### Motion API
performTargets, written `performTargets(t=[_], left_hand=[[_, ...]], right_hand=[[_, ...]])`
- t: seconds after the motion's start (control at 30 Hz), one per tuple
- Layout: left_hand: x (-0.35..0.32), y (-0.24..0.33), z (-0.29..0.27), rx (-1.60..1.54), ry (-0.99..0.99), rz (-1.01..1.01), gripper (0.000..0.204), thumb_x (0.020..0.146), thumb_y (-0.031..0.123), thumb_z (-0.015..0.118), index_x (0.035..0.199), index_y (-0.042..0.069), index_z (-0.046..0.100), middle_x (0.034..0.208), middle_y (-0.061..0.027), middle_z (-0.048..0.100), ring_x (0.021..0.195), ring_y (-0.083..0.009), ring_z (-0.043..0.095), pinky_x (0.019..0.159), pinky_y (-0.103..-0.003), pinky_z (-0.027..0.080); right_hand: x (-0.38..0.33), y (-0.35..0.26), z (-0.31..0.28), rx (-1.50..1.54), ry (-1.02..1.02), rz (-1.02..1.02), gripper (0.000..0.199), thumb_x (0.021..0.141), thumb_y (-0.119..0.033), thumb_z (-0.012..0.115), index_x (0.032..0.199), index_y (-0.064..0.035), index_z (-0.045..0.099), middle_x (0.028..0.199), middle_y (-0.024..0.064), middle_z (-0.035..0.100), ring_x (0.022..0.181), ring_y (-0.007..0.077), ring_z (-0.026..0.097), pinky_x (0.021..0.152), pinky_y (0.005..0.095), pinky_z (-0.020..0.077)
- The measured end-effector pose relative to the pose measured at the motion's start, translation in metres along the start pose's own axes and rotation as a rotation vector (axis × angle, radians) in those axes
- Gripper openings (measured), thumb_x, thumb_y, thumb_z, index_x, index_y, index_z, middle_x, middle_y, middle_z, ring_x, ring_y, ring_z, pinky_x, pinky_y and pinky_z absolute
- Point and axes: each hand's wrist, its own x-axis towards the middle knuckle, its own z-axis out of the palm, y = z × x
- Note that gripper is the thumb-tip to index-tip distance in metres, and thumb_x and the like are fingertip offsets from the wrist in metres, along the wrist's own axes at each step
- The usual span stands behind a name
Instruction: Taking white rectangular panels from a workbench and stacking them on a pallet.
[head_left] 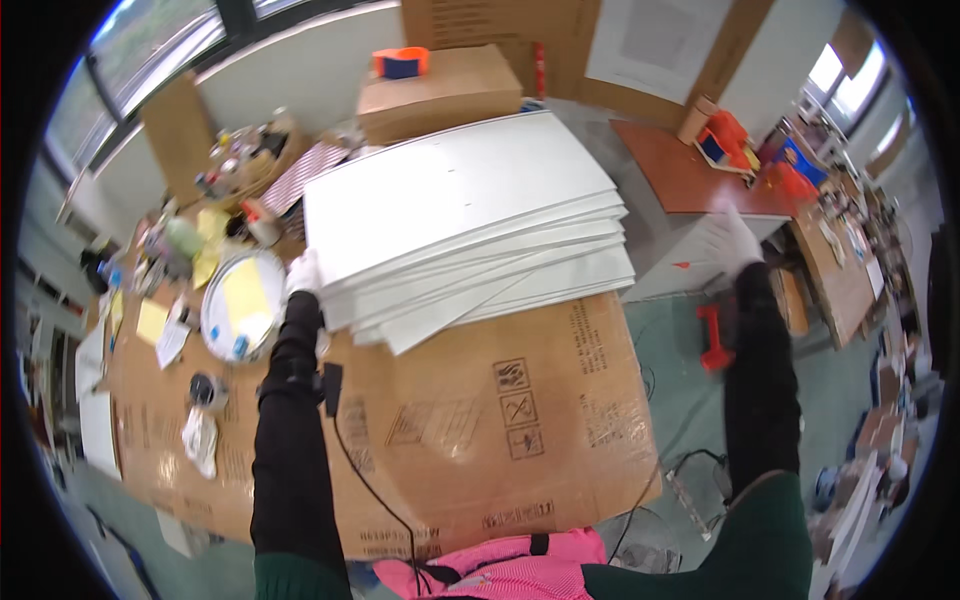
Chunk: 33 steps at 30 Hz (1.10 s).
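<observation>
A stack of several flat white panels [460, 190] lies fanned out on the cardboard-covered table in front of me. My left hand [304, 272], in a white glove, touches the left edge of the stack near its front corner; its fingers are too small to make out. Off to the right, my right hand [735, 240], also white-gloved and blurred by motion, is stretched out with its fingers apart and nothing visible in it. It is in front of a pale-sided block with a red-brown top board [675, 170]. An orange and blue tape dispenser [727, 142] sits on that board.
Behind the panels a cardboard box [440, 92] carries another orange and blue dispenser [401, 63]. At the left are a round white tray [215, 305], bottles and a small jar [207, 390]. A black cable [375, 490] crosses the table's cardboard. Something red [714, 340] shows beside my right forearm.
</observation>
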Motion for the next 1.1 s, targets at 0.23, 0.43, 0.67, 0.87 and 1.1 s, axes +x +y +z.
performTargets(t=[0.23, 0.43, 0.67, 0.87, 1.1], left_hand=[[-0.018, 0.139, 0.07, -0.38, -0.059, -0.255, 0.068, 0.089, 0.057, 0.047, 0.107, -0.006, 0.065, 0.094, -0.0212, 0.068, 0.089, -0.0305, 0.065, 0.082, -0.039, 0.048], [-0.065, 0.126, 0.019, -0.196, 0.14, -0.315, 0.052, 0.092, 0.044, 0.049, 0.115, -0.001, 0.063, 0.107, -0.0201, 0.066, 0.099, -0.0294, 0.063, 0.086, -0.038, 0.047], [-0.191, 0.235, 0.008, -0.221, 0.108, -0.37, 0.042, 0.091, 0.03, 0.053, 0.119, 0.0, 0.059, 0.112, -0.0245, 0.063, 0.105, -0.0354, 0.06, 0.089, -0.042, 0.046], [-0.288, 0.26, -0.008, -0.767, -0.025, -0.548, 0.053, 0.088, 0.023, 0.063, 0.13, -0.006, 0.049, 0.128, -0.016, 0.054, 0.115, -0.0228, 0.055, 0.098, -0.035, 0.043], [-0.259, 0.206, 0.006, -1.224, -0.469, -0.874, 0.057, 0.093, 0.044, 0.057, 0.128, -0.001, 0.051, 0.113, -0.0099, 0.062, 0.099, -0.0181, 0.059, 0.083, -0.032, 0.049]], right_hand=[[0.123, 0.019, 0.076, -0.447, 0.218, -0.097, 0.073, 0.082, -0.057, 0.064, 0.128, -0.0016, 0.051, 0.119, 0.0147, 0.058, 0.099, 0.0249, 0.059, 0.083, 0.0397, 0.0505], [0.189, 0.046, 0.155, -1.16, -0.027, -0.307, 0.069, 0.089, -0.059, 0.049, 0.118, 0.0021, 0.062, 0.115, 0.0168, 0.065, 0.108, 0.0286, 0.059, 0.097, 0.0353, 0.0405], [0.206, 0.026, 0.117, -1.121, -0.108, -0.342, 0.069, 0.089, -0.059, 0.048, 0.112, 0.0045, 0.063, 0.109, 0.0204, 0.066, 0.106, 0.03, 0.061, 0.093, 0.0341, 0.0425], [0.167, 0.018, 0.084, -1.307, -0.19, -0.302, 0.07, 0.091, -0.059, 0.044, 0.12, 0.0036, 0.059, 0.114, 0.0157, 0.065, 0.106, 0.0266, 0.06, 0.093, 0.0327, 0.0425], [0.133, -0.005, 0.084, -0.965, -0.384, 0.298, 0.067, 0.092, -0.057, 0.049, 0.126, 0.0002, 0.055, 0.12, 0.0098, 0.062, 0.106, 0.0188, 0.059, 0.092, 0.0292, 0.0443]])
